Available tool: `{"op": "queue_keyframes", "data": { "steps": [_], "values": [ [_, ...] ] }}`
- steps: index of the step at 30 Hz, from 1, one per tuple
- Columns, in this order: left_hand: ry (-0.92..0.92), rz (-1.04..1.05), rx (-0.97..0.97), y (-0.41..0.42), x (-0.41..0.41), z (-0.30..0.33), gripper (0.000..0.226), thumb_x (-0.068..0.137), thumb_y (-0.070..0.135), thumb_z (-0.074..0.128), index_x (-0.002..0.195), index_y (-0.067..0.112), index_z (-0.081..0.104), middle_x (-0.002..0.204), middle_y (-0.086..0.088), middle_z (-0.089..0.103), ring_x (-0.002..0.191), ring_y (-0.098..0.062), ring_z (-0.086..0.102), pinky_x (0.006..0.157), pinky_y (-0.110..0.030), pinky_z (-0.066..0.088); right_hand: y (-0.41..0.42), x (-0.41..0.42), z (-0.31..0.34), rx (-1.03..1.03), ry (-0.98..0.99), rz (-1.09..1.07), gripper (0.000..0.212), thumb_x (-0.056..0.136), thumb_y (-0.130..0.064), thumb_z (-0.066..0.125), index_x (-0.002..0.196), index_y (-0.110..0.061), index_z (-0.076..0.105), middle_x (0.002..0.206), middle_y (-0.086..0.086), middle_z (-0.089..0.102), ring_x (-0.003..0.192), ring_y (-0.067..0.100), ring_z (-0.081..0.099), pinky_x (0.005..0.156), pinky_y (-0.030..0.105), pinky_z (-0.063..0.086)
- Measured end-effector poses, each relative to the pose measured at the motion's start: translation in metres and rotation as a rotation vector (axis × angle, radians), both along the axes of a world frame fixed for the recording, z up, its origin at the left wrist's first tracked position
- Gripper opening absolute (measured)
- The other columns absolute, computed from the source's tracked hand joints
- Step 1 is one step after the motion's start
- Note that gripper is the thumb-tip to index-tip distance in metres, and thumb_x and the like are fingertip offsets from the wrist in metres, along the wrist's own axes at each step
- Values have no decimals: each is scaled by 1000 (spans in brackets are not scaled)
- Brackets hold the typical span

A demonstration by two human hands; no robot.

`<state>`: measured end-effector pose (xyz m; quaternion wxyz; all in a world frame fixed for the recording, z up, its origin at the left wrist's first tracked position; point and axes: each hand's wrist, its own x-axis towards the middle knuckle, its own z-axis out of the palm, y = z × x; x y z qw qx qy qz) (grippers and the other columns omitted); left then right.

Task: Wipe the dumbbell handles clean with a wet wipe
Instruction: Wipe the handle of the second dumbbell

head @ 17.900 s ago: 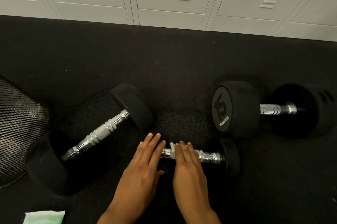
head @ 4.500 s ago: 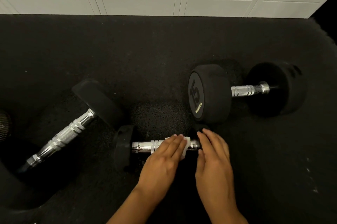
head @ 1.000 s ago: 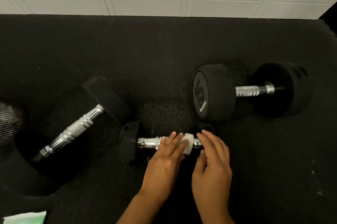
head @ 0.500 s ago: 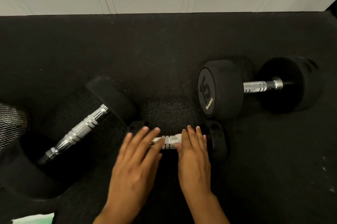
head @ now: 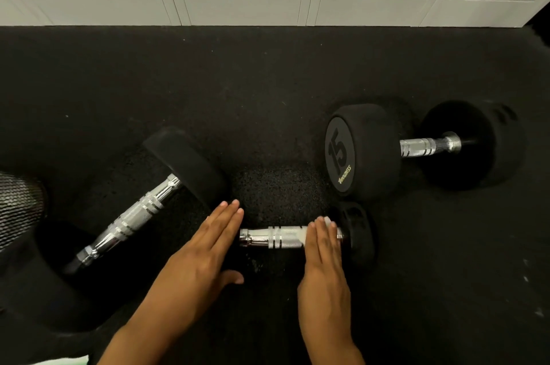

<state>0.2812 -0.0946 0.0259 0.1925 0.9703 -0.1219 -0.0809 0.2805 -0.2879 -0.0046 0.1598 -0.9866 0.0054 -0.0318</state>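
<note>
right hand point(head: 324, 263) flat, pressing wet wipe point(head: 329, 223) on small dumbbell's handle point(head: 276, 237) | left hand point(head: 202, 257) flat, fingers straight, covering its left end

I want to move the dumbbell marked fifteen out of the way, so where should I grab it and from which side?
Grip the chrome handle of the dumbbell marked 15, between its two black heads. It lies flat on the floor with the bar exposed on top, so come straight down and wrap your fingers around the bar.

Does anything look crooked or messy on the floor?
Yes, a little. The left dumbbell lies slanted, while the small dumbbell under the hands and the one marked 15 lie straight across. Pale specks dot the black floor at right.
</note>
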Motion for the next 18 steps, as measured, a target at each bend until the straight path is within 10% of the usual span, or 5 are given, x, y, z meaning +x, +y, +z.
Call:
{"op": "queue_keyframes", "data": {
  "steps": [10, 14, 18],
  "values": [
    [9, 27, -63, -2, 0, 4, 111, 54, 32, 87, 146, 19, 25, 152, 9, 20, 139, -1, 8, 98, -27, 33, 4, 0, -3, 16, -28, -51, 55, 76, 11, 37, 129, 1, 48, 137, 15, 46, 130, 29, 37, 112, 32, 11],
    [4, 34, -91, -2, -2, 6, 109, 57, 34, 86, 146, 22, 24, 152, 12, 18, 140, 1, 5, 100, -28, 32, -4, -11, -6, 79, -28, -23, 72, 62, 23, 62, 129, 1, 48, 137, 14, 47, 131, 29, 35, 111, 30, 9],
    [-36, 32, 37, -11, -2, 7, 117, 44, 30, 91, 141, 6, 31, 147, -5, 33, 137, -16, 19, 99, -41, 32, 19, 14, 5, 170, -48, -67, 52, 63, 20, 69, 111, -2, 64, 118, 14, 62, 119, 22, 46, 98, 35, 39]
  ]
}}
